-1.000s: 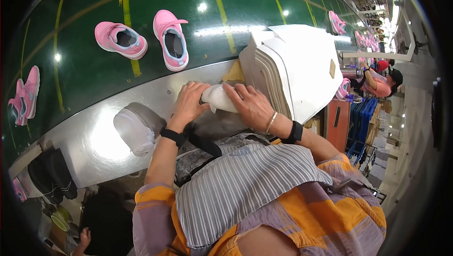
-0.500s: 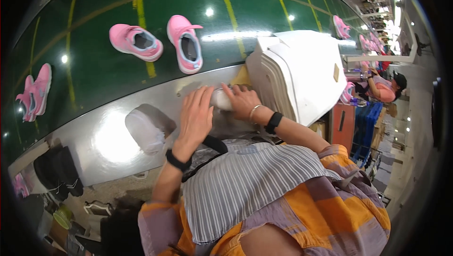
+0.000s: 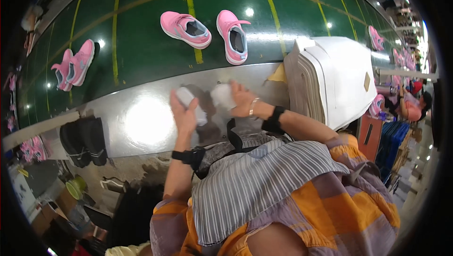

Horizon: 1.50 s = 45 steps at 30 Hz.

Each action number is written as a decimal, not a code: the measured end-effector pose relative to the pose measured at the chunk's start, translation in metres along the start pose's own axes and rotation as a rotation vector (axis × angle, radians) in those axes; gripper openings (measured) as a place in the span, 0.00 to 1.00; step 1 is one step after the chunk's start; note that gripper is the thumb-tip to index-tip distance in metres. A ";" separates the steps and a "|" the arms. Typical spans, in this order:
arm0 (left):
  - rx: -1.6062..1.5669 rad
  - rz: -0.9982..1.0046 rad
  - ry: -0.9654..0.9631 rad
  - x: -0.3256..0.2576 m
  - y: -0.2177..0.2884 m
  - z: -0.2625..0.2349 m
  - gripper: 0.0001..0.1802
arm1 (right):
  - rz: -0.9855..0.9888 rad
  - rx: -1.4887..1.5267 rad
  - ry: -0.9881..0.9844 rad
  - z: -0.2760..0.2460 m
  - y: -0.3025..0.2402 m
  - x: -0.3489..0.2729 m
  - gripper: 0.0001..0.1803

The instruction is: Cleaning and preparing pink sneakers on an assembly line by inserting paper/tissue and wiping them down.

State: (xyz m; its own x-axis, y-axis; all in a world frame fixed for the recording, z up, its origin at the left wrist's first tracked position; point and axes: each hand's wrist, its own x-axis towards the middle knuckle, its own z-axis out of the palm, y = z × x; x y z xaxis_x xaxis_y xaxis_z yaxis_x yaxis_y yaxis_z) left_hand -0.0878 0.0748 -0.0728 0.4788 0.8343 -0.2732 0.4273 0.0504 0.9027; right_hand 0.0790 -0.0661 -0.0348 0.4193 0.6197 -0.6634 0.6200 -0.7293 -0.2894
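Clasping an oblong white wad [image 3: 185, 96] in its closed grip, the left hand [image 3: 184, 116] hovers over the shiny metal tabletop [image 3: 258, 75]; rightward, the right hand [image 3: 244, 101] has its grip clamped on a blurred, rounded white wad [image 3: 222, 95], near a thick stack of white sheets [image 3: 337, 81].

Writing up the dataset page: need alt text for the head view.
A person's left hand and right hand are each at a white bundle, the left one and the right one, over a metal ledge. Beyond, pink shoes stand on a green surface with yellow lines; stacked white sheets are to the right.
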 end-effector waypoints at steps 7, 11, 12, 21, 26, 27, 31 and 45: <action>-0.667 -0.286 -0.367 0.006 -0.014 -0.006 0.42 | -0.035 1.122 -0.022 0.038 -0.036 0.006 0.62; -0.508 -0.177 -0.614 0.030 -0.016 -0.024 0.40 | -0.118 1.226 0.217 0.067 -0.042 -0.005 0.58; -0.543 -0.260 -0.701 0.037 -0.012 -0.027 0.36 | -0.061 1.293 0.266 0.073 -0.052 -0.003 0.58; -0.103 -0.317 -1.364 0.008 0.001 0.053 0.39 | -0.266 1.983 0.699 0.153 -0.054 -0.112 0.37; 0.082 -0.277 -1.691 -0.071 0.021 0.100 0.41 | -0.265 2.074 1.045 0.196 -0.071 -0.201 0.47; 0.107 -0.263 -1.754 -0.086 0.026 0.102 0.41 | -0.154 2.060 1.097 0.206 -0.079 -0.217 0.47; 0.188 -0.218 -1.960 -0.151 0.031 0.097 0.42 | 0.116 1.947 1.236 0.240 -0.105 -0.277 0.48; 0.076 0.014 -2.342 -0.380 0.019 -0.011 0.45 | -0.011 1.968 1.623 0.378 -0.181 -0.476 0.58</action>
State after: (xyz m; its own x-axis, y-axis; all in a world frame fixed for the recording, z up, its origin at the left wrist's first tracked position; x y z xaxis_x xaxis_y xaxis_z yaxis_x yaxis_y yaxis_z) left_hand -0.2698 -0.2359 0.0519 0.1939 -0.9765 -0.0936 0.4084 -0.0064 0.9128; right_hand -0.4833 -0.3391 0.0727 0.9032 -0.3884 -0.1827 0.0404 0.5007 -0.8647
